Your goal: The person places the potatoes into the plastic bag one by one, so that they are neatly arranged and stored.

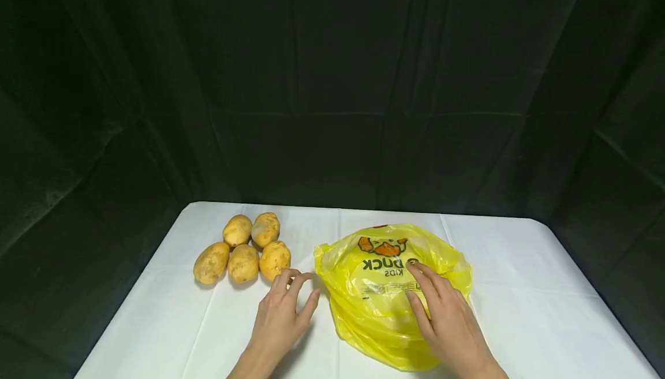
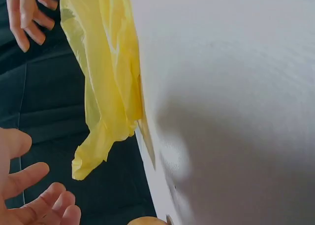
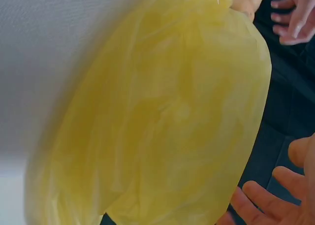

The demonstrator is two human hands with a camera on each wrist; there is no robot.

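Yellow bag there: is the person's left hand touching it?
Apart: in the left wrist view, dark cloth shows between the left hand and the yellow bag.

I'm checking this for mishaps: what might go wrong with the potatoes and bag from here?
The five rounded potatoes lie loose on the white cloth; a bump from the nearby left hand might roll one. The yellow plastic bag looks thin and creased, so it might slide or bunch up under the right hand.

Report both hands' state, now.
Left hand: open, fingers loosely bent, holding nothing, beside the nearest potato.
Right hand: open, holding nothing, over the yellow bag.
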